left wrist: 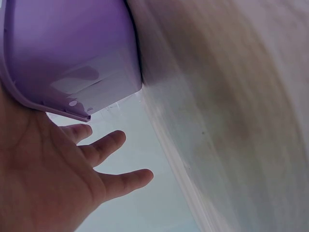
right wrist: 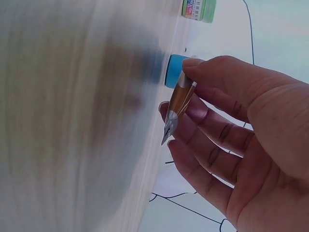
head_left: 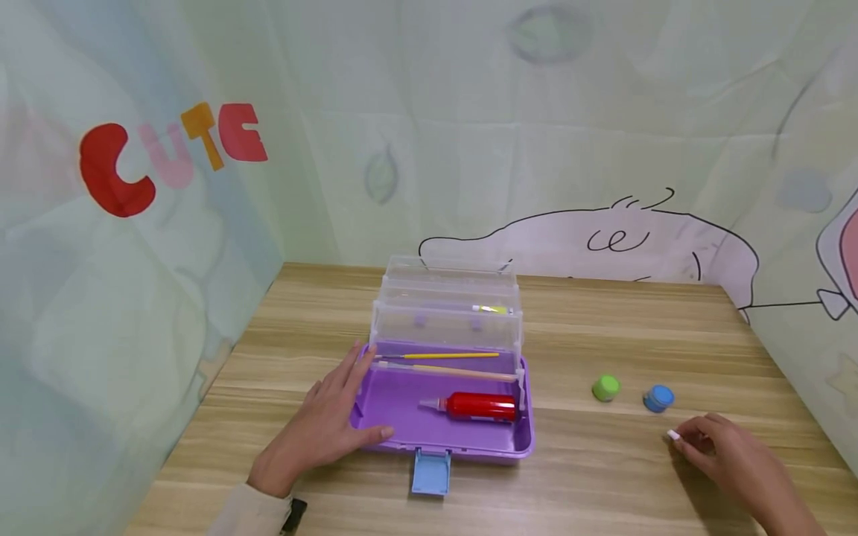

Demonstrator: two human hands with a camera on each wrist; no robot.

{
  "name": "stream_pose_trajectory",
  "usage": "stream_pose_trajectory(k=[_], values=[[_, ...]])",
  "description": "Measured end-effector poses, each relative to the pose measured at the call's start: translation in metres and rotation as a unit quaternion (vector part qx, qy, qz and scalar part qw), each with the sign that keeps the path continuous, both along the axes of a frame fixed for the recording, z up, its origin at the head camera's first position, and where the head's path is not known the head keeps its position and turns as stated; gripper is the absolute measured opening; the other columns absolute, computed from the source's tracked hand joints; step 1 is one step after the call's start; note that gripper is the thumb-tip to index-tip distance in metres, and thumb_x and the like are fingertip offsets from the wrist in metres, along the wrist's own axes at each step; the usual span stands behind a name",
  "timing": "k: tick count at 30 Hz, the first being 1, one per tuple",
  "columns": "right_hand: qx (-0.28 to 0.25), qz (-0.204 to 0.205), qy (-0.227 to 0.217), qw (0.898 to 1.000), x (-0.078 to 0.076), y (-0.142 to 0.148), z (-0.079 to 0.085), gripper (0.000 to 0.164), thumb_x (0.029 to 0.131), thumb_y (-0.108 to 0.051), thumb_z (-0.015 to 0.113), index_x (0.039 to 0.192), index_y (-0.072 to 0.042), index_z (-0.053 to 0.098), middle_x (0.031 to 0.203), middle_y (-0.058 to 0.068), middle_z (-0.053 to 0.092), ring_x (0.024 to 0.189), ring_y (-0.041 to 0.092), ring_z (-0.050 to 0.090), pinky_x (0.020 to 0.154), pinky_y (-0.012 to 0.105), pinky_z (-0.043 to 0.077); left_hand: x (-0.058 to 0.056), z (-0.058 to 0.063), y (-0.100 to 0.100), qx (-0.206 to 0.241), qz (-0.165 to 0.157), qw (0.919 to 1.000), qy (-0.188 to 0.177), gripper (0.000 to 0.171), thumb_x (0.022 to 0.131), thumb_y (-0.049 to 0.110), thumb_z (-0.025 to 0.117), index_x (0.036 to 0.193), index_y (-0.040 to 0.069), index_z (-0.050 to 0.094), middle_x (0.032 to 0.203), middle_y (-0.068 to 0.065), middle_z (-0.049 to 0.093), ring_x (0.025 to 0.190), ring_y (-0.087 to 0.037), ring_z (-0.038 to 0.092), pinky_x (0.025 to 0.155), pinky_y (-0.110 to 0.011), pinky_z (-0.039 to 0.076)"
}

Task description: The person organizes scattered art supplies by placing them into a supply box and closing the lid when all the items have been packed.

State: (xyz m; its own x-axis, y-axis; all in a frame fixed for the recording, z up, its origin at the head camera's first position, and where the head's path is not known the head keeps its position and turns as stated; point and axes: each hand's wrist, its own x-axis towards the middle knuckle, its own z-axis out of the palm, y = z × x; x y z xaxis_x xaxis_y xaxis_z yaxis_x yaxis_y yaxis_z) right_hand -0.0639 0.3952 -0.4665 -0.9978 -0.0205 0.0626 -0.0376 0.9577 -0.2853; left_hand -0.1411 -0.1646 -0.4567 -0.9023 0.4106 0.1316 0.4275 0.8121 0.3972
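Note:
A purple storage box [head_left: 469,452] stands with its clear stacked trays [head_left: 442,324] raised at the back. My left hand [head_left: 325,420] rests on its left rim, fingers spread, thumb over the front corner. Inside lie a red bottle [head_left: 479,406] with a pointed nozzle, a yellow paintbrush [head_left: 456,356] and a paler paintbrush [head_left: 462,372]. A yellow tube [head_left: 494,309] sits in a clear tray. Off to the right, my right hand [head_left: 733,454] pinches a small orange-brown paint tube [right wrist: 181,99] just over the table; only its white end [head_left: 673,435] shows in the head view.
Between the box and my right hand stand a green jar [head_left: 606,387] and a blue jar [head_left: 659,397] on the wooden table [head_left: 570,476]. A light blue latch [head_left: 431,475] hangs down at the box front. Printed cloth walls [head_left: 335,186] enclose the table's back and sides.

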Motion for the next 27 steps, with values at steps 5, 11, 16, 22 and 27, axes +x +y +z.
stream_pose_trajectory(k=[5,11,16,22,27], values=[[-0.009,0.002,0.006,1.000,0.000,-0.001,0.001,0.012,0.079,-0.018,0.078,0.085,-0.015,0.069,0.081,-0.006,0.064,0.067,-0.004,0.056,0.058,0.023,0.048,0.000,0.001,0.000,-0.002,0.001,1.0000,-0.001,0.111,0.073,0.071,0.065,0.155,0.031,0.001,0.163,-0.001,0.000,0.142,-0.040,0.025,0.101,-0.071,0.027],[-0.017,0.000,0.002,1.000,-0.002,-0.001,0.003,0.010,0.081,-0.016,0.076,0.087,-0.012,0.070,0.080,-0.006,0.064,0.068,-0.003,0.054,0.059,0.022,0.048,0.000,0.000,0.000,0.001,0.004,1.0000,0.000,0.112,0.072,0.070,0.066,0.155,0.031,0.001,0.163,-0.002,0.001,0.141,-0.041,0.025,0.102,-0.070,0.027],[-0.025,0.002,0.006,1.000,-0.002,-0.001,0.010,0.008,0.082,-0.014,0.073,0.090,-0.011,0.071,0.078,-0.007,0.066,0.068,-0.001,0.055,0.060,0.024,0.049,0.001,0.000,0.000,0.000,0.005,1.0000,0.002,0.112,0.073,0.070,0.066,0.155,0.030,0.002,0.163,-0.002,0.001,0.141,-0.041,0.026,0.103,-0.070,0.027],[-0.023,-0.003,0.035,0.999,-0.002,-0.002,0.018,0.009,0.083,-0.018,0.073,0.090,-0.013,0.071,0.081,-0.005,0.070,0.068,0.000,0.058,0.060,0.028,0.049,0.001,0.000,0.000,0.001,0.004,1.0000,0.003,0.112,0.073,0.070,0.066,0.155,0.029,0.002,0.163,-0.003,0.001,0.141,-0.042,0.026,0.102,-0.071,0.027],[-0.023,0.001,0.084,0.996,-0.003,-0.004,0.024,0.010,0.081,-0.018,0.076,0.090,-0.015,0.072,0.080,-0.008,0.070,0.067,-0.010,0.054,0.057,0.026,0.047,0.000,-0.001,0.001,0.000,0.005,1.0000,-0.001,0.112,0.072,0.070,0.066,0.155,0.031,0.001,0.163,-0.002,0.000,0.141,-0.041,0.025,0.103,-0.070,0.027]])
